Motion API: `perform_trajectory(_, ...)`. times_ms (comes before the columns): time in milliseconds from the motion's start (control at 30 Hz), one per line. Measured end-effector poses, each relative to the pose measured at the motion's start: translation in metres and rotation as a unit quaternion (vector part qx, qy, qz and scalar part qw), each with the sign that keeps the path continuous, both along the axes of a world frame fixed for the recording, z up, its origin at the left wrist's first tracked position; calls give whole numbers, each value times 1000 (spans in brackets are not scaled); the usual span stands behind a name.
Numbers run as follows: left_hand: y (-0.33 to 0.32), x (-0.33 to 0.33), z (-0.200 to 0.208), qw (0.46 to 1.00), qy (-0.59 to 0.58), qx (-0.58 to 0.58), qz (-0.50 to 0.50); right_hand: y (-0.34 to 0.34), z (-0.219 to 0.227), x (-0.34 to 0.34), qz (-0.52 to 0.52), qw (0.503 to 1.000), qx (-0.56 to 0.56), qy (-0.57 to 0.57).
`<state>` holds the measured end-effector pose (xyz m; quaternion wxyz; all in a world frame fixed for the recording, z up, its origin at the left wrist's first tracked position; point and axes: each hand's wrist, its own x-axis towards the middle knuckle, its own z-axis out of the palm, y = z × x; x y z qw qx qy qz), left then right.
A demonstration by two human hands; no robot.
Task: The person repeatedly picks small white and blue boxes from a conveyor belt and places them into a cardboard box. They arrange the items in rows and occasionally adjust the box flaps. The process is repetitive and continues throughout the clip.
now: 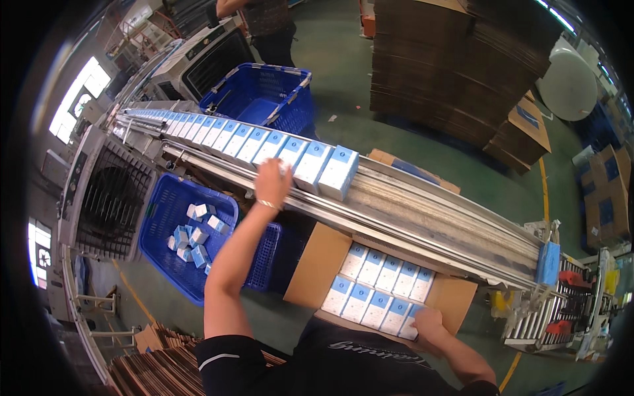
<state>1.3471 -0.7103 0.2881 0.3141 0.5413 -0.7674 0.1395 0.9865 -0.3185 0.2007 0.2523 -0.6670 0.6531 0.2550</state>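
A long row of white and blue cartons stands upright along the conveyor, running to the far left. My left hand, with a bracelet at the wrist, reaches to the near side of this row close to its right end. Its fingers look apart and are slightly blurred, with no carton lifted. Below the conveyor, an open cardboard box holds two rows of the same cartons. My right hand is closed at the front right carton inside the box; part of its fingers is hidden.
The conveyor runs on to the right, toward a roller track. At left, a blue basket holds loose small cartons. Another blue basket stands beyond the conveyor, near a person. Stacked flat cardboard rises behind.
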Motion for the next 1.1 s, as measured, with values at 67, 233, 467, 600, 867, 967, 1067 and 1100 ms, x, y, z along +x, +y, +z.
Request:
perform_trajectory(67,-59,41,9,971,-68,94,209,-31,37,8,-10,996,-82,-32)
perform_trajectory(233,-91,48,36,895,-55,403,184,-102,109,17,-205,875,-249,-361)
perform_trajectory(467,-64,-43,-24,877,137,456,-59,-251,79,-37,-469,750,-286,-368)
perform_trajectory(600,16,-116,-5,886,185,398,-151,-244,94,-40,-418,756,-302,-403)
perform_trajectory(867,176,-85,-66,848,367,139,-355,-64,103,-22,-295,636,-545,-460)
perform_trajectory(967,220,-82,-87,898,257,165,-316,-12,52,-8,-402,627,-495,-447)
perform_trajectory(1067,224,-87,-91,887,-22,397,-237,6,24,-17,-336,798,-416,-277)
perform_trajectory(1100,213,-101,-88,857,-114,463,-197,6,17,-20,-286,855,-395,-175)
